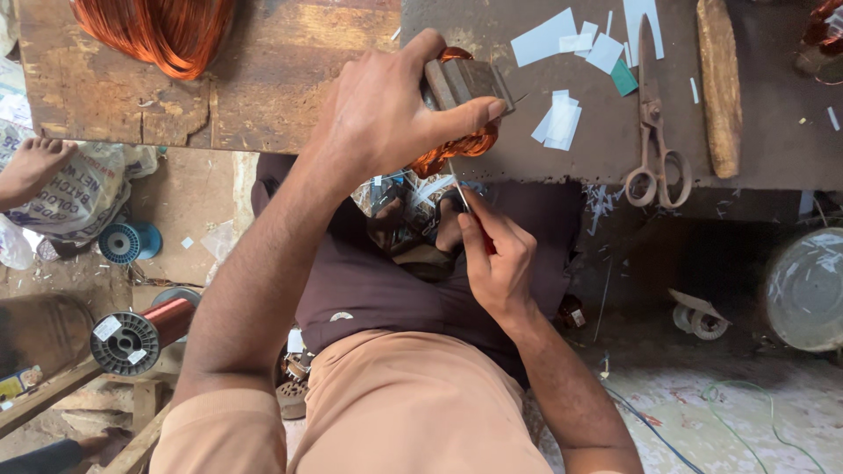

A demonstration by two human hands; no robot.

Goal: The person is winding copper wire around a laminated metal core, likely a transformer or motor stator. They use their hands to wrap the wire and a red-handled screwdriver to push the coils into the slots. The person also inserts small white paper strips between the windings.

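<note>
- Closest in, the peach shirt and dark trousers of the seated person fill the bottom of the view
- Right hand sits low over the lap, fingers pinched together round a thin metal tool whose tip points up at the coil
- Left hand reaches up to the bench edge, thumb and fingers clamped on a grey metal block wound with copper wire
- That block rests right at the near edge of the dark workbench, the copper loops bulging out below the thumb
- Down on the floor to the left, a spool of copper wire lies on its side, with a blue empty reel further off
- Out on the bench, white paper strips lie just beside the block, scissors to their right, then a wooden stick
- Far left, a big hank of copper wire sits on the wooden board
- A grey bucket stands on the floor at the right edge
</note>
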